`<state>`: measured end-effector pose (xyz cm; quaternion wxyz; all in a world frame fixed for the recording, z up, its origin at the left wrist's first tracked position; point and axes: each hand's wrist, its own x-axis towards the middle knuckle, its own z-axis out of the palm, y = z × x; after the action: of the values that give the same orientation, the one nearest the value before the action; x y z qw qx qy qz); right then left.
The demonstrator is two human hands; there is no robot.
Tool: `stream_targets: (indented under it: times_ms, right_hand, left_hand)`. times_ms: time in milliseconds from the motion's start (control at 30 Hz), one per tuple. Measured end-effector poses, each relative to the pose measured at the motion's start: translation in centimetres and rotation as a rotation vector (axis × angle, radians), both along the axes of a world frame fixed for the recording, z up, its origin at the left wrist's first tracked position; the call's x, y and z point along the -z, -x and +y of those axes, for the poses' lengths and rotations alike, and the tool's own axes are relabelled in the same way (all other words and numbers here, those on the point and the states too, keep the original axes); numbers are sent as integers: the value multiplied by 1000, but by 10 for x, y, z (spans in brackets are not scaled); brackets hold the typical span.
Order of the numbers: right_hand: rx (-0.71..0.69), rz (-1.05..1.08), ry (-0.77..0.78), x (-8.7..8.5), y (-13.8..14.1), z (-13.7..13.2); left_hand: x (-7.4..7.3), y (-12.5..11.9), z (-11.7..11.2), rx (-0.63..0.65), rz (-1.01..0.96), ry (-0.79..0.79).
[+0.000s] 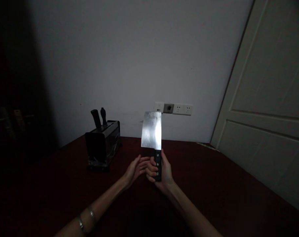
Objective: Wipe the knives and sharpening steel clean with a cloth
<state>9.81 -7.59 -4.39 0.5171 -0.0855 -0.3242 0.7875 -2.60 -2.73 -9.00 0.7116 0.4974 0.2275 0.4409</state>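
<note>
A cleaver (151,131) with a broad shiny blade and a black riveted handle stands upright in front of me, blade up. My right hand (166,171) is wrapped around its handle. Just left of the handle, my left hand (135,169) has its fingers stretched out toward the right hand's fingers; whether they touch I cannot tell. Back and to the left stands a knife block (112,136) with a dark front and a shiny side. Two dark handles (103,116) stick up from its top.
The dark red table (201,171) runs back to a pale wall (129,65). Sockets and switches (178,109) sit on the wall behind the blade. A white panelled door (265,131) is at the right. A thin flat strip (208,146) lies near the table's back right corner.
</note>
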Motion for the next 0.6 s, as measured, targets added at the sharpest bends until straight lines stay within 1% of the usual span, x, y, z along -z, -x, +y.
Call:
stream_targets:
  times_ms: [33,67,167,200,267,333,367,433,500,567,600]
  right_hand:
    - [-4,13,3,0,-2,1]
    - [-6,20,7,0,-4,2]
    - [4,14,23,2,-7,4]
    - [5,9,29,3,-8,5]
    - [4,5,39,4,-7,5]
    - [-2,6,45,4,-7,4]
    - [-6,6,48,3,-6,3]
    - [-20,3,46,2,-5,1]
    - [-38,5,33,2,-5,0]
    - [-58,14,14,2,-5,-1]
    - [-69,20,5,2,-6,-1]
  left_hand:
    - [5,0,3,-35,113,-89]
    - [10,-1,5,-38,235,-204]
    - [14,-3,-1,58,543,-601]
    - [13,-4,-4,80,610,-728]
    - [11,-5,-11,70,713,-960]
    - [11,-7,-12,57,810,-1131]
    - [12,-8,-11,60,848,-1181]
    - [13,-9,-7,73,868,-1203]
    - [14,-10,-3,43,806,-1137]
    - [14,-10,-1,-11,704,-994]
    - [13,-10,0,-42,635,-864]
